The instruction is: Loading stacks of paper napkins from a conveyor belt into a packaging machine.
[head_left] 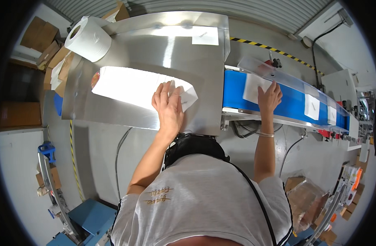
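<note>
A long row of white flat packets (126,87), leaning one against another, lies across the steel table. My left hand (168,104) rests on the row's right end, fingers outstretched and a little apart on the top packets. On the blue conveyor belt (290,98) to the right lies a white packet (252,87). My right hand (270,97) is over that packet's right edge, with thumb and fingers spread. Its thumb seems to touch the packet; whether it presses I cannot tell. Two more white packets (312,107) sit farther along the belt.
A big white paper roll (89,40) stands at the table's back left corner. One white sheet (205,36) lies near the back edge. A clear plastic guard (294,82) runs along the belt's far side. Cardboard boxes (39,33) are stacked at the far left.
</note>
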`<action>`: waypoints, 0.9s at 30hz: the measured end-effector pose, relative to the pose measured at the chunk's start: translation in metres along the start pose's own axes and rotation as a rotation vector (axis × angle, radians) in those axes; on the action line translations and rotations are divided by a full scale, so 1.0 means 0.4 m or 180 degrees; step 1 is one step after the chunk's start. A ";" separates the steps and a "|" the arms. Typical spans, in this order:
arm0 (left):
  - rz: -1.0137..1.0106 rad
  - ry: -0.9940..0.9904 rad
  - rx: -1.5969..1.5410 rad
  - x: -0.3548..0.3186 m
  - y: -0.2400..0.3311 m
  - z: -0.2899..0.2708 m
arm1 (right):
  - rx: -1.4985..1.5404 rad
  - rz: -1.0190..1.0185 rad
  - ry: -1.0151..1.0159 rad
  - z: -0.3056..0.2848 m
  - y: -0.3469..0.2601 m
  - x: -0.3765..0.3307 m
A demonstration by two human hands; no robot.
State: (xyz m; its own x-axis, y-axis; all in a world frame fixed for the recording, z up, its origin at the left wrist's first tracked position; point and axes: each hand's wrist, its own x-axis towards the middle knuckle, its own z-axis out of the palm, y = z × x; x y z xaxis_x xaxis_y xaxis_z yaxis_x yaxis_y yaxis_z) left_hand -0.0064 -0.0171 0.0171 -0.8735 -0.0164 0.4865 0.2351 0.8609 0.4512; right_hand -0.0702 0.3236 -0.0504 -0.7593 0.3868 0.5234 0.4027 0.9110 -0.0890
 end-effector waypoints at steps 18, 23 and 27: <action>-0.0084 -0.0115 0.0050 0.012 -0.033 -0.015 | 0.3274 0.0273 -0.2904 -0.034 -0.151 -0.048; -0.0099 -0.0051 0.0005 0.010 -0.037 -0.007 | 0.1223 0.0654 -0.1404 0.009 0.010 0.022; -0.0156 -0.0115 0.0047 0.016 -0.033 -0.017 | 0.1535 -0.0631 -0.0900 -0.028 -0.049 0.014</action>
State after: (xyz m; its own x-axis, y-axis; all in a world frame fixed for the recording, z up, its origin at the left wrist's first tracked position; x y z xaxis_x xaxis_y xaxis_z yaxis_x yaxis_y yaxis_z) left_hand -0.0123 -0.0320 0.0195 -0.8987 -0.0406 0.4367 0.1856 0.8670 0.4625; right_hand -0.0766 0.3063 -0.0362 -0.9297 0.1654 0.3290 0.0118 0.9064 -0.4222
